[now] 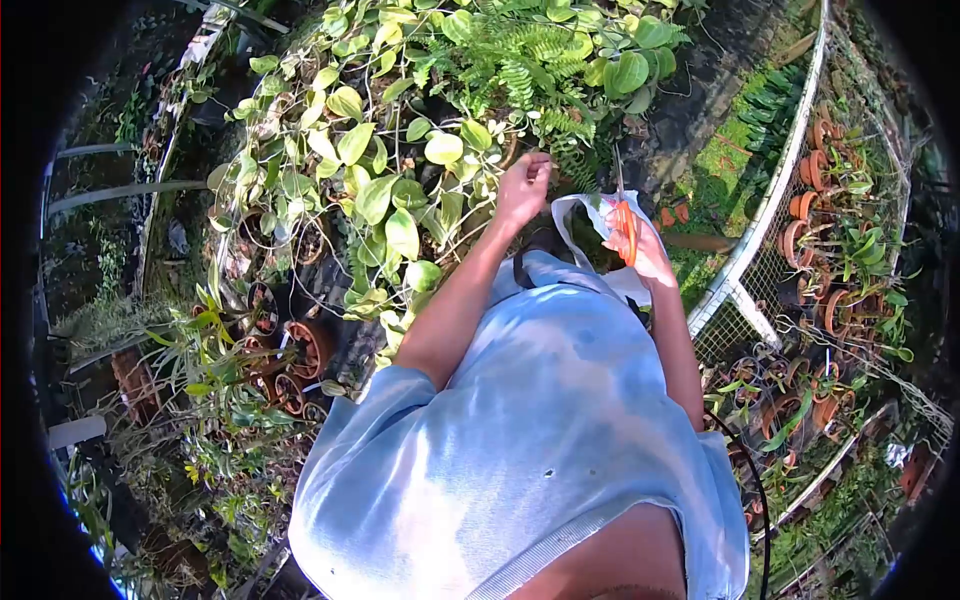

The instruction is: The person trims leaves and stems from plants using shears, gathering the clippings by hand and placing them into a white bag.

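My right hand (652, 252) is closed round the orange handles of a pair of scissors (627, 232). Their thin blades point away from me, toward the dark ground. A white plastic bag (566, 212) hangs at this hand, its opening spread to the left; what is inside cannot be seen. At the edge of the trailing vine with broad green leaves (403, 233), my left hand (524, 190) has its fingers curled together. Whether something small is pinched in them is hidden. Fern fronds (515, 80) grow just beyond that hand.
A pale curved rail with wire mesh (770, 215) runs along my right. Behind it stand several terracotta pots (797, 243) with plants. More clay pots (308, 345) sit at the lower left among long-leaved plants. A black cable (752, 470) hangs by my right side.
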`<state>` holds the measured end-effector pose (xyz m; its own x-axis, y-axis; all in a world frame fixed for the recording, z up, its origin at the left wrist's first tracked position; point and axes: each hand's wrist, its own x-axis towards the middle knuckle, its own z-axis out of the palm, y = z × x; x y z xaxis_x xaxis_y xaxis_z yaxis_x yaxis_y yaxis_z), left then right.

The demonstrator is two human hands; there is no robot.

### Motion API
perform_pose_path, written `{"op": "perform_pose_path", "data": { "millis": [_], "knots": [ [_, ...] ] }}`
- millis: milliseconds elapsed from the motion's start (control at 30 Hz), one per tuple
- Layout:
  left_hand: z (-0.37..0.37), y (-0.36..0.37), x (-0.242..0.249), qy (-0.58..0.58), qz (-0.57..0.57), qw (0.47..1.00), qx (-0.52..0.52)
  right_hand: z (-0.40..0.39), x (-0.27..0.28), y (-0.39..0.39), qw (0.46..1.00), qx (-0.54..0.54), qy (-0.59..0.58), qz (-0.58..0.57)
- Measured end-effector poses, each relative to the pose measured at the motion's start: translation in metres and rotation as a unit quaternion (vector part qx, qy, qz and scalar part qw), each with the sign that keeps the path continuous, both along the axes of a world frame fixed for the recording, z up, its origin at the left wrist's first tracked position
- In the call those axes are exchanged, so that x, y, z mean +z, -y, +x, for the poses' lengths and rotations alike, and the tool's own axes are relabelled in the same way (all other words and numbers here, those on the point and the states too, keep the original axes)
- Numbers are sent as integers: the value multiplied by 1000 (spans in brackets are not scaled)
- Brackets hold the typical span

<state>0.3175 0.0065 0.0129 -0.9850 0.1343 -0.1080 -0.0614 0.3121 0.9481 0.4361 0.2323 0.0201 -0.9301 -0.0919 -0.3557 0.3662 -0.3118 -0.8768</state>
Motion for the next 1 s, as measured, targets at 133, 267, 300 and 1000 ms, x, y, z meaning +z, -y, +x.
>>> {"op": "perform_pose_path", "data": {
  "millis": [133,267,300,1000],
  "knots": [
    [-29,31,4,-113,-48,988,89,-18,-9,11,996,37,-42,76],
    [-65,53,6,-195,-108,965,138,-30,-11,23,991,2,-37,125],
    [-73,59,10,-197,-143,961,133,-34,-10,25,992,-8,-29,127],
    [-157,73,-18,-134,-132,982,11,-60,1,57,983,-74,0,169]
  ]
}}
